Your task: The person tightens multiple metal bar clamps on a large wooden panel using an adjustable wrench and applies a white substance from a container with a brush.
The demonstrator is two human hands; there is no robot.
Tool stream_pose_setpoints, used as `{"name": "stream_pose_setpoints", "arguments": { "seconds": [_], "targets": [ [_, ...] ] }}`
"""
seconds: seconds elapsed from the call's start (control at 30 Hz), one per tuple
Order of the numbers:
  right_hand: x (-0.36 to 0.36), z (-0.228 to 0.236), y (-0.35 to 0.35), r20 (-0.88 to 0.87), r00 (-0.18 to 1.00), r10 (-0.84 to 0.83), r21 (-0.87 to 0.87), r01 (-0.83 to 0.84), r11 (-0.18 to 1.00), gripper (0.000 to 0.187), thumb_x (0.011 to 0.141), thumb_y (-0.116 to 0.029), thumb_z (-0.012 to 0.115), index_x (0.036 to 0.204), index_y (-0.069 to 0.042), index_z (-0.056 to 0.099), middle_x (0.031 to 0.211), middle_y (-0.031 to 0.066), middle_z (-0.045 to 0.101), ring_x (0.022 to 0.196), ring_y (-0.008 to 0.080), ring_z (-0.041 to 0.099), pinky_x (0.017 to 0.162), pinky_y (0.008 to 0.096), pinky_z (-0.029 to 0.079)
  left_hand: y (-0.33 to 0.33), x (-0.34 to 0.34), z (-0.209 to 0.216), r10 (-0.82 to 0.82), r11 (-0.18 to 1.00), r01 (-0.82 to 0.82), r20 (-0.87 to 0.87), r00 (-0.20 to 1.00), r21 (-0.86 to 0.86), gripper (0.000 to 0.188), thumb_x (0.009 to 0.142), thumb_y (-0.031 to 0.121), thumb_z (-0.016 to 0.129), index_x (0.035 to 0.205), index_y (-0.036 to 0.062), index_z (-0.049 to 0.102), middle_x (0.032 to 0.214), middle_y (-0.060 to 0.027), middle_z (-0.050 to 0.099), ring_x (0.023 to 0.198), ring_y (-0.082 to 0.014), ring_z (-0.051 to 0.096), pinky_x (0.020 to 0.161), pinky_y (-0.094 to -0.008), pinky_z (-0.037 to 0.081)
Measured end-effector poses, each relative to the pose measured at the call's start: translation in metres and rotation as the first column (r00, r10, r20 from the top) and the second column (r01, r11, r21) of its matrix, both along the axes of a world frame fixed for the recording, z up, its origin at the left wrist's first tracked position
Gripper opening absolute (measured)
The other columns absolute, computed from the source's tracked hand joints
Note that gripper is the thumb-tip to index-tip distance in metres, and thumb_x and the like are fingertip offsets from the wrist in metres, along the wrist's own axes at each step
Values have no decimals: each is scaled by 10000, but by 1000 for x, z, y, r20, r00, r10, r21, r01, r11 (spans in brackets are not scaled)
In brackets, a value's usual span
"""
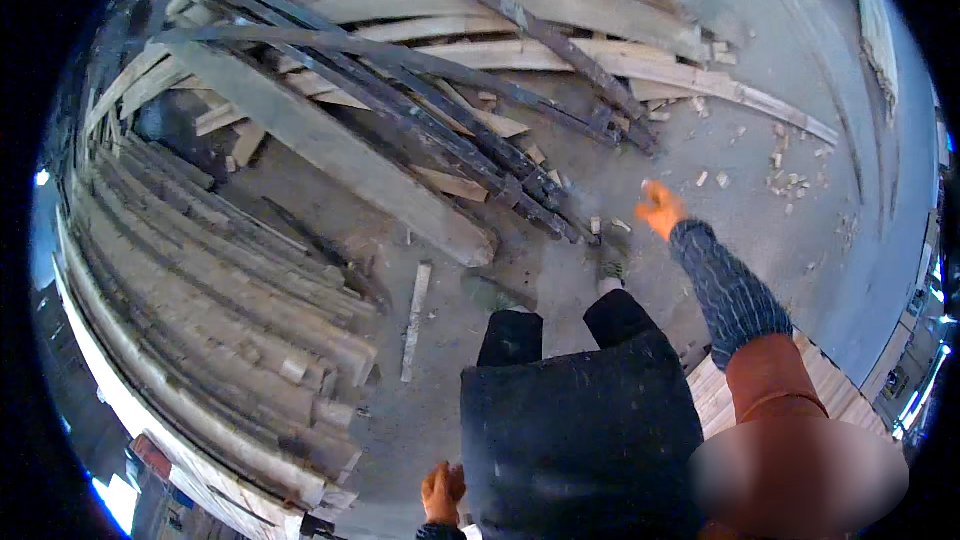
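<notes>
Got the right hand (662, 210) stretched out over the dusty floor (780, 280), near the lower ends of some dark bars (450, 145) but apart from them. Looks like loosely bent fingers there, a bit apart; can't make out the tiny pale spot at one tip. Got the left hand (442, 492) way down low, just beside the black apron (580, 430), with fingers curled in. Can't tell from this angle about a grip on anything.

Can see those bars lying slantwise ahead of the feet, across a messy heap of long boards (620, 10), next to a thick beam (340, 155). Also got stacked planks (230, 320) on the left, a thin strip (415, 320) lying beside them, and wood chips (790, 180) scattered over to the right.
</notes>
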State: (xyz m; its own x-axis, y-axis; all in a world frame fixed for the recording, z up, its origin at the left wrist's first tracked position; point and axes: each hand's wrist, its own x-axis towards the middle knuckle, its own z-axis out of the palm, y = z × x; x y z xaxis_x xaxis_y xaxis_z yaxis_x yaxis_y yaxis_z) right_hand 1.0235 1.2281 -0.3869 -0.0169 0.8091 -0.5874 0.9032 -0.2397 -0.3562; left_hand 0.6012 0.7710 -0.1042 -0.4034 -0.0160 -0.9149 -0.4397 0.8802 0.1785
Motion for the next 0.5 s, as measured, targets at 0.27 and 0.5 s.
{"name": "stream_pose_setpoints", "arguments": {
  "seconds": [0.27, 0.5],
  "targets": [
    [-32, -127, 111, 262, 958, 116, 21, -126, 992, 605, 776, -314, 663, 1307, -69, 509, 1268, 198, 573, 1190, 369, 528, 1010, 410, 420, -137, 46, -33, 360, 922, -346, 55, 931, -173, 265, 958, 211, 541, 1155, 43, 596, 1102, -106, 649, 1002, -199, 607, 851, -346, 489],
    [-1, -119, 102, 380, 826, 417, 133, -495, 858, 306, 784, -267, 620, 997, -49, 600, 904, 223, 658, 860, 406, 629, 762, 491, 502, 34, 46, -60, 220, 960, -233, -94, 971, -159, 359, 956, 252, 576, 1248, 53, 516, 1130, -112, 657, 1027, -227, 634, 864, -343, 494]
  ]
}}
